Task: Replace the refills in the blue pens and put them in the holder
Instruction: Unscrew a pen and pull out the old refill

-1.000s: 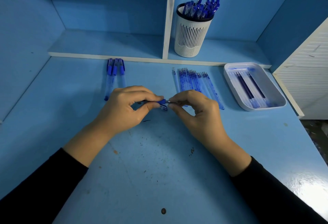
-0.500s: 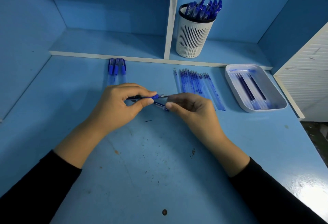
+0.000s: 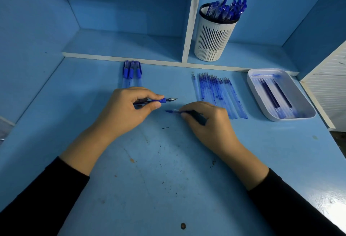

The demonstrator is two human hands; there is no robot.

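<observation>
While pinching the blue pen point(image 3: 159, 101) by its sleeve in the left grip point(image 3: 127, 110), tip pointing right over the desk point(image 3: 168, 189), steadying it for the swap. Pinching a thin refill point(image 3: 173, 111) in the right grip point(image 3: 207, 121), blue end facing the pen and just apart from it, probably aligning it.

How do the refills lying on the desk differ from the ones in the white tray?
The desk refills look pale with blue blotches; the tray refills show long dark ink columns. The desk refills are many, the tray refills few. Both sets lie flat, side by side.
</observation>
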